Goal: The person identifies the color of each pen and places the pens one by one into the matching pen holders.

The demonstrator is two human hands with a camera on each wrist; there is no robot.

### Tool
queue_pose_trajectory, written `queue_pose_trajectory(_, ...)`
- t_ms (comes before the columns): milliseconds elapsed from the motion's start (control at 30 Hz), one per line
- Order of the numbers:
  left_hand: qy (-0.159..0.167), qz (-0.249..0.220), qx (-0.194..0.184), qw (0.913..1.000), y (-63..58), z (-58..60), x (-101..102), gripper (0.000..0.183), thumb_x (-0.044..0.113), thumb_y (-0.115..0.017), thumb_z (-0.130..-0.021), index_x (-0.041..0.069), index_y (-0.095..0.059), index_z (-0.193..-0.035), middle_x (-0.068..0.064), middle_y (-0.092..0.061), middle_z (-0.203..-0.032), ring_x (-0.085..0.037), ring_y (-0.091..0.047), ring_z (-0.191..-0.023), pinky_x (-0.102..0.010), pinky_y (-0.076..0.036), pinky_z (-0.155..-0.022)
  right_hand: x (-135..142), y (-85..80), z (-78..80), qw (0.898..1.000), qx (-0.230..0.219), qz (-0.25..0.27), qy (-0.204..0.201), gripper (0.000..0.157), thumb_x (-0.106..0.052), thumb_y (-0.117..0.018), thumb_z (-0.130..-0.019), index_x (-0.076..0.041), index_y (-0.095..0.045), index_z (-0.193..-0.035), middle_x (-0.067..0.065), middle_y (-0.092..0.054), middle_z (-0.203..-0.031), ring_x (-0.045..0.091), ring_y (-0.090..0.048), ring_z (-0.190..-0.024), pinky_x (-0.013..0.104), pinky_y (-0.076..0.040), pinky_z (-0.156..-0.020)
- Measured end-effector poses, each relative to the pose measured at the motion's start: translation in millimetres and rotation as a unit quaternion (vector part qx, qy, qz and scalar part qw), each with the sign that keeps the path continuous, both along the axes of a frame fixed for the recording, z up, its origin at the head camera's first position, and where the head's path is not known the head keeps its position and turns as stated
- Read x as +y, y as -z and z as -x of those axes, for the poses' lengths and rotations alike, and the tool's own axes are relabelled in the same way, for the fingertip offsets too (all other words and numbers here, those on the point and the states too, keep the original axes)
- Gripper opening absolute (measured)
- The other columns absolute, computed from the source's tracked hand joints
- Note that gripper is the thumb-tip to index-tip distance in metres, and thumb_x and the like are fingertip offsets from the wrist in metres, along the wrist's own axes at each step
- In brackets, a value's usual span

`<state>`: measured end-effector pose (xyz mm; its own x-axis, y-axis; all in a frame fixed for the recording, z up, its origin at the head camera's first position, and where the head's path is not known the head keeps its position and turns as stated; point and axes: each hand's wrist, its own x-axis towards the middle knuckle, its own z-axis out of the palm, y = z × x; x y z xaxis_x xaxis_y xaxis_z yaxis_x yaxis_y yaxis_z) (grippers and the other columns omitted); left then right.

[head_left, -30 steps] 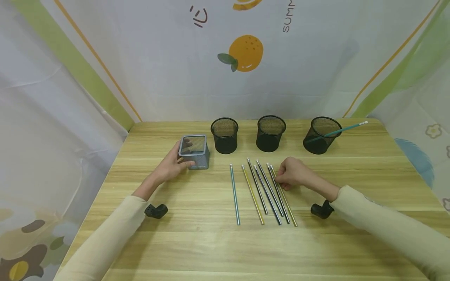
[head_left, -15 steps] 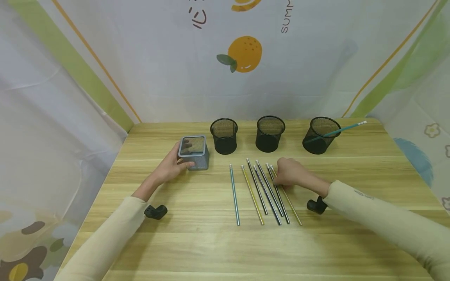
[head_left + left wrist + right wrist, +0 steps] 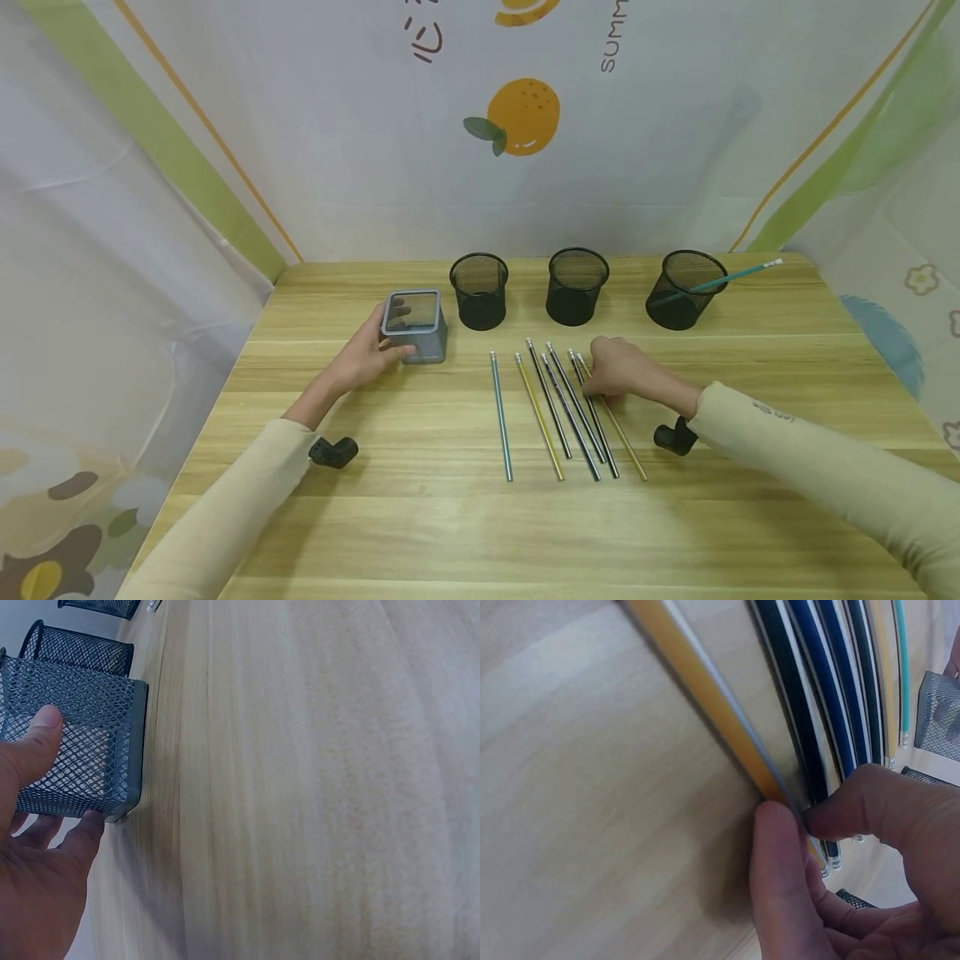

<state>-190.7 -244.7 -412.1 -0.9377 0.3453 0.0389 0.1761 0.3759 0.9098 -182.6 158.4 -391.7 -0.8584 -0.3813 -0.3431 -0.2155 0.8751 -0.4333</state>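
Observation:
My left hand (image 3: 365, 354) grips a square grey mesh pen holder (image 3: 424, 343) by its left side, thumb on the front wall and fingers behind, as the left wrist view also shows. At the right end of a row of pencils, my right hand (image 3: 618, 367) pinches a yellow pencil (image 3: 705, 690) between thumb and index finger near its eraser end. Just left of it lie several dark pencils (image 3: 564, 408), then another yellow pencil (image 3: 539, 417) and a teal pencil (image 3: 502, 421). All their eraser ends point away from me.
Behind the pencils stand three round black mesh pen holders: a left one (image 3: 481, 310), a middle one (image 3: 572, 305) and a right one (image 3: 671, 310). A teal pencil (image 3: 738, 275) leans out of the right one. A printed curtain (image 3: 360, 167) hangs along the table's back edge.
My right hand has moved slightly left and closed on the rightmost yellow pencil, whose near end has swung to the right. The left hand and square pen holder stay put.

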Motion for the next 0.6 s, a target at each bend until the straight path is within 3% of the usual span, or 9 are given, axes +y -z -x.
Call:
queue_pose_trajectory(233, 0.004, -0.001, -0.002, 1.0000, 0.1, 0.8, 0, 0.081, -0.005, -0.066, -0.096, 0.002, -0.016, -0.159, -0.025, -0.029, -0.157, -0.046, -0.029, -0.144, -0.056, -0.030, -0.116, 5, -2.4, 3.8, 1.000, -0.009, 0.002, -0.021, 0.039, -0.006, -0.065, -0.075, -0.019, -0.044, -0.044, -0.004, -0.048, -0.040, 0.009, -0.043, -0.038, 0.021, -0.031, -0.043)
queue_pose_trajectory(433, 0.002, 0.001, -0.004, 1.0000, 1.1, 0.7, -1, 0.082, -0.005, -0.066, -0.096, 0.003, -0.016, -0.160, -0.024, -0.029, -0.157, -0.044, -0.028, -0.145, -0.054, -0.030, -0.116, 14, -13.8, 7.6, 0.999, -0.032, 0.034, -0.019, 0.042, -0.005, -0.068, -0.077, -0.018, -0.045, -0.044, 0.002, -0.058, -0.045, 0.021, -0.064, -0.045, 0.024, -0.050, -0.045)
queue_pose_trajectory(600, -0.002, -0.001, -0.005, 1.0000, 0.6, 0.0, 0, 0.081, -0.006, -0.066, -0.095, 0.004, -0.018, -0.160, -0.024, -0.030, -0.157, -0.044, -0.030, -0.144, -0.053, -0.032, -0.115, 21, -25.7, 7.4, 0.995, -0.053, 0.081, -0.019, 0.046, 0.000, -0.064, -0.081, -0.017, -0.041, -0.045, -0.002, -0.050, -0.042, 0.026, -0.068, -0.050, 0.031, -0.060, -0.053)
